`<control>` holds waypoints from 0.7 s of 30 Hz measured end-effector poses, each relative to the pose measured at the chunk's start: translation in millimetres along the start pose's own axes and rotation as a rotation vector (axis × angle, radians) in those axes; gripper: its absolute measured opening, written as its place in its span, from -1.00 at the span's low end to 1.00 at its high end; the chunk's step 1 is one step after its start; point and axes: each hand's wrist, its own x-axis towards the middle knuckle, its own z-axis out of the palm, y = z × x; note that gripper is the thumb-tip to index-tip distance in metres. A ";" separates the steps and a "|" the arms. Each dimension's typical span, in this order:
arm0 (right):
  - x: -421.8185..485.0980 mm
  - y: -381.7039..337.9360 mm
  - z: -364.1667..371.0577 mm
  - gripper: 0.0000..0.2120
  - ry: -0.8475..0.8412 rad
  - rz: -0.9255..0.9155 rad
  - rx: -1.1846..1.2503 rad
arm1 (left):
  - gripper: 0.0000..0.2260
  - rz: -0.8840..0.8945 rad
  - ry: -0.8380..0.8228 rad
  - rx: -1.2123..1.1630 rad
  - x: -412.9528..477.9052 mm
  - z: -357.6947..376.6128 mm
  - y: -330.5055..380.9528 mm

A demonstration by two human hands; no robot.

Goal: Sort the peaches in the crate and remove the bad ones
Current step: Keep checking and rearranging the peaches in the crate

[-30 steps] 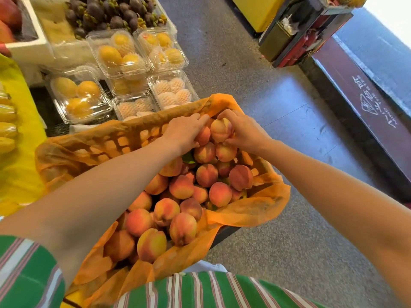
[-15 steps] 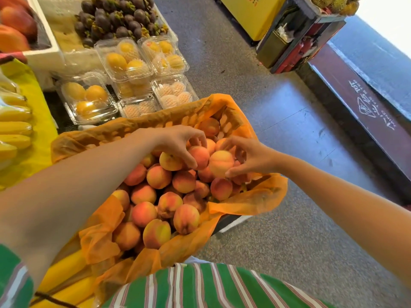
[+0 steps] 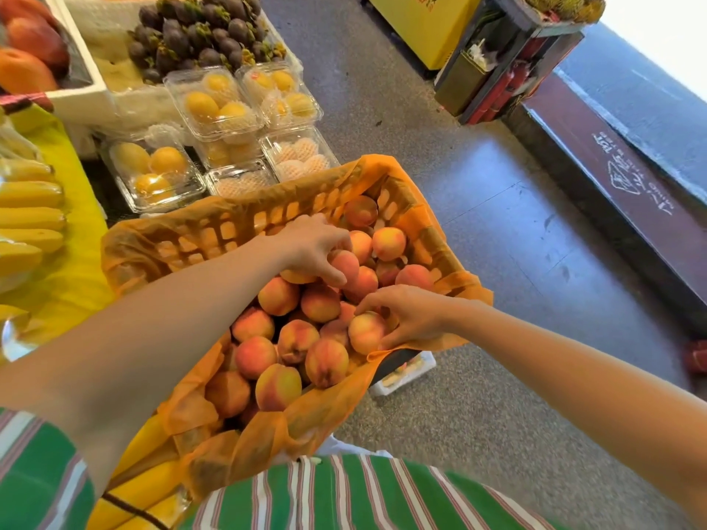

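A latticed crate (image 3: 245, 219) lined with an orange bag (image 3: 313, 418) holds several pink-orange peaches (image 3: 279, 296). My left hand (image 3: 310, 246) reaches into the middle of the crate, its fingers curled round one peach (image 3: 346, 263) on top of the pile. My right hand (image 3: 411, 315) is at the crate's right edge, and its fingers and thumb grip another peach (image 3: 365, 332) lying against the bag's rim.
Clear clamshell boxes of yellow fruit (image 3: 214, 103) and netted fruit (image 3: 300, 154) stand behind the crate. A white box of dark mangosteens (image 3: 199, 36) is further back. Bananas (image 3: 30, 216) lie on yellow cloth at left. Grey floor and a dark step (image 3: 612, 185) are to the right.
My right hand has drawn back towards me with its peach, from the crate's far end to the near right edge. My left hand has shifted onto another peach in the middle.
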 end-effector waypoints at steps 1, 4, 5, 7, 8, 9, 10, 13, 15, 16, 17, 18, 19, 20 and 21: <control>-0.7 0.1 -0.5 -0.45 0.002 -0.003 -0.013 | -0.42 -0.011 0.013 -0.001 1.4 0.0 0.4; -2.7 2.4 -4.5 -0.52 0.013 0.010 -0.029 | -0.44 -0.065 0.054 -0.017 8.3 3.4 0.0; -3.1 4.8 -7.8 -0.57 0.040 0.023 -0.016 | -0.44 -0.076 0.066 -0.006 11.0 3.2 0.0; -3.3 11.2 -16.3 -0.67 0.149 0.037 -0.007 | -0.45 -0.089 0.064 0.031 14.9 3.2 -1.1; -2.8 16.7 -21.3 -0.68 0.220 0.047 -0.003 | -0.45 -0.087 0.048 0.056 17.4 2.6 -1.6; -2.2 23.0 -25.8 -0.67 0.295 0.069 0.005 | -0.44 -0.081 0.030 0.090 19.0 1.8 -1.6; -1.0 28.0 -30.5 -0.63 0.366 0.103 0.008 | -0.43 -0.070 0.017 0.124 20.5 2.2 -1.3; 9.7 42.8 -38.8 -0.47 0.502 0.223 -0.060 | -0.41 -0.062 -0.001 0.126 22.0 2.4 -2.8; 20.0 46.5 -41.3 -0.36 0.425 0.313 -0.157 | -0.43 -0.060 0.001 0.107 21.5 0.5 -4.2; 24.9 46.8 -41.3 -0.32 0.363 0.349 -0.213 | -0.44 -0.055 0.014 0.116 21.3 -0.2 -4.8; 29.0 45.5 -41.0 -0.32 0.323 0.371 -0.268 | -0.46 -0.051 0.034 0.126 20.8 -0.6 -5.4; 32.2 43.5 -41.1 -0.35 0.318 0.385 -0.316 | -0.47 -0.053 0.051 0.120 20.2 -0.6 -6.1; 34.7 42.6 -41.7 -0.41 0.338 0.388 -0.350 | -0.48 -0.058 0.056 0.097 19.4 -0.7 -6.8; 36.2 42.2 -43.2 -0.46 0.357 0.384 -0.369 | -0.48 -0.060 0.045 0.065 19.1 -0.4 -7.8; 37.1 43.0 -45.1 -0.49 0.360 0.375 -0.380 | -0.48 -0.056 0.026 0.040 18.7 -0.6 -8.6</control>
